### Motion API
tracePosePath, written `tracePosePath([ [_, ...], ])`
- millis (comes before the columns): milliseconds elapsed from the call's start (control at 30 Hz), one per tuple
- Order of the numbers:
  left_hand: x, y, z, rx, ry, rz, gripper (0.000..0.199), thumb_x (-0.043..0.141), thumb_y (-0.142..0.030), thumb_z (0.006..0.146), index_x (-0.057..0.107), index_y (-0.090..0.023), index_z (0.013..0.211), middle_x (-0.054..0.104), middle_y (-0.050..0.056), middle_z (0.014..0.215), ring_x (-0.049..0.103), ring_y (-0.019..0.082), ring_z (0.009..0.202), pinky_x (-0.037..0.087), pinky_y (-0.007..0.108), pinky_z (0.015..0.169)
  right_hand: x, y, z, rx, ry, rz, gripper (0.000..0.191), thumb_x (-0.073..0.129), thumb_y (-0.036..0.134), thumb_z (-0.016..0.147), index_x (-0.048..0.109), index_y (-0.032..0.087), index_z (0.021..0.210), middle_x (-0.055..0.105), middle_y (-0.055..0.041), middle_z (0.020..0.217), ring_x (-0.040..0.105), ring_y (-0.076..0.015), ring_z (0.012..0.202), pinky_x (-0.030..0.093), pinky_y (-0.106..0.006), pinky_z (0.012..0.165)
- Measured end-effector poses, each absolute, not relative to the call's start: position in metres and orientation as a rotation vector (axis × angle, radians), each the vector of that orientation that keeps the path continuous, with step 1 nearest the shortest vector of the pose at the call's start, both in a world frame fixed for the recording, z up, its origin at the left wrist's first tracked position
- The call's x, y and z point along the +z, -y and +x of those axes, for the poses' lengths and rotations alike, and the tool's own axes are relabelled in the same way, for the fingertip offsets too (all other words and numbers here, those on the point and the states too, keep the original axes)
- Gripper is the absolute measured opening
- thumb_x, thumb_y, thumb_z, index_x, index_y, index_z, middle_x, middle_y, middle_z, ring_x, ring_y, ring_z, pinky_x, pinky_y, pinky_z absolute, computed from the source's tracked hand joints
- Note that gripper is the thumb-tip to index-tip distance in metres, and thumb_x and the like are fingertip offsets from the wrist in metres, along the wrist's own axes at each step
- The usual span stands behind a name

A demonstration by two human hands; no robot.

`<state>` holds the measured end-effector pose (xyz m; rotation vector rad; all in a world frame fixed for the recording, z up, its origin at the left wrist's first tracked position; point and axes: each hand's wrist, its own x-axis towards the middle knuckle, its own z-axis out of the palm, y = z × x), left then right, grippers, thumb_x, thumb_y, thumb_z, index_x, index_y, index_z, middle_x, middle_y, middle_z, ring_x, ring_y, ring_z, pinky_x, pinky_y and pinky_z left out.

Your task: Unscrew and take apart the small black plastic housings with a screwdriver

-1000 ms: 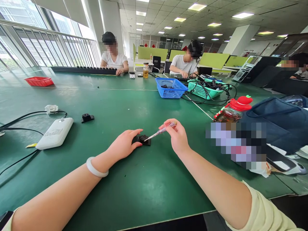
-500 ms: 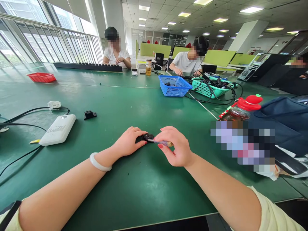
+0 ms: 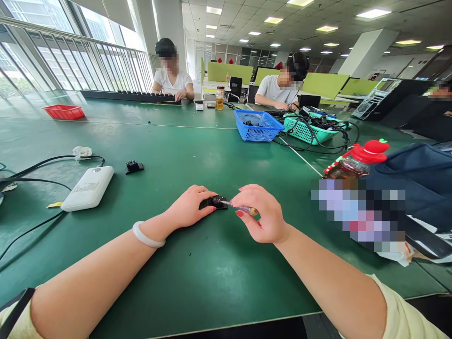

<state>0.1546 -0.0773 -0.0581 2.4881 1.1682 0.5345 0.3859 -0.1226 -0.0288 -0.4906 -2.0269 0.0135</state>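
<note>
Thumb and fingers of my left hand (image 3: 192, 207) pinch a small black plastic part (image 3: 220, 202) against the green table. From the other side, my right hand (image 3: 263, 214) grips a small screwdriver (image 3: 243, 208) with a translucent handle and a yellowish end. Its thin metal tip reaches the part's right side; whether it sits in a screw or slot is too small to tell. Up and to the left of my left hand, another small black part (image 3: 134, 166) lies by itself on the table.
A white power bank (image 3: 88, 188) with black cables lies at left. Beyond are a red tray (image 3: 63, 112), a blue basket (image 3: 259, 126) and a green basket (image 3: 307, 130) with tangled cables. A red-lidded bottle (image 3: 356, 162) and dark bag (image 3: 420, 183) stand right. Two people sit opposite.
The whole view has shifted slightly to the right. My right hand and the screwdriver have drawn back a little to the right. Opposite, one person's raised hand has come down to the long black strip.
</note>
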Motion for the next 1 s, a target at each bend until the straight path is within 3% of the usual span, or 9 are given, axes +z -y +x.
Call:
tracePosePath([
  [167, -0.055, 0.079, 0.155, 0.496, -1.158, 2.504, 0.038, 0.056, -0.041, 0.092, 0.064, -0.025, 0.126, 0.065, 0.008, 0.115, 0.056, 0.027, 0.109, 0.045, 0.044, 0.1, -0.029, 0.124, 0.383, -0.001, 2.026, -0.462, 0.025, 0.056, 0.012, 0.081, 0.06, 0.028, 0.1, 0.073, -0.0007, 0.081, 0.069, -0.0198, 0.07, 0.057, -0.042, 0.082],
  [400, -0.054, 0.079, 0.155, 0.503, -1.162, 2.508, 0.038, 0.055, -0.041, 0.091, 0.064, -0.025, 0.125, 0.065, 0.008, 0.115, 0.057, 0.027, 0.109, 0.046, 0.044, 0.1, -0.029, 0.124, 0.383, 0.015, 2.115, -0.442, 0.03, 0.057, 0.011, 0.08, 0.06, 0.029, 0.102, 0.073, 0.0004, 0.084, 0.069, -0.0182, 0.076, 0.053, -0.042, 0.091],
  [667, -0.057, 0.078, 0.155, 0.529, -1.164, 2.518, 0.038, 0.054, -0.037, 0.092, 0.064, -0.022, 0.126, 0.065, 0.009, 0.115, 0.056, 0.027, 0.109, 0.044, 0.045, 0.101, -0.021, 0.14, 0.37, -0.325, 2.449, -0.248, 0.02, 0.055, 0.01, 0.08, 0.064, 0.025, 0.089, 0.072, -0.002, 0.082, 0.064, -0.0193, 0.079, 0.049, -0.045, 0.1],
  [867, -0.058, 0.077, 0.152, 0.55, -1.222, 2.517, 0.037, 0.058, -0.042, 0.09, 0.067, -0.025, 0.122, 0.067, 0.008, 0.113, 0.054, 0.029, 0.115, 0.043, 0.047, 0.104, -0.022, 0.131, 0.384, 0.03, 2.069, -0.411, 0.023, 0.056, 0.01, 0.081, 0.059, 0.028, 0.096, 0.073, 0.001, 0.079, 0.07, -0.0177, 0.07, 0.052, -0.046, 0.097],
  [1000, -0.059, 0.075, 0.151, 0.556, -1.247, 2.505, 0.038, 0.058, -0.042, 0.09, 0.067, -0.025, 0.123, 0.067, 0.008, 0.113, 0.053, 0.029, 0.116, 0.043, 0.047, 0.105, -0.027, 0.126, 0.386, 0.066, 2.029, -0.452, 0.023, 0.057, 0.011, 0.08, 0.059, 0.027, 0.096, 0.074, 0.0002, 0.081, 0.071, -0.0188, 0.071, 0.052, -0.047, 0.097],
])
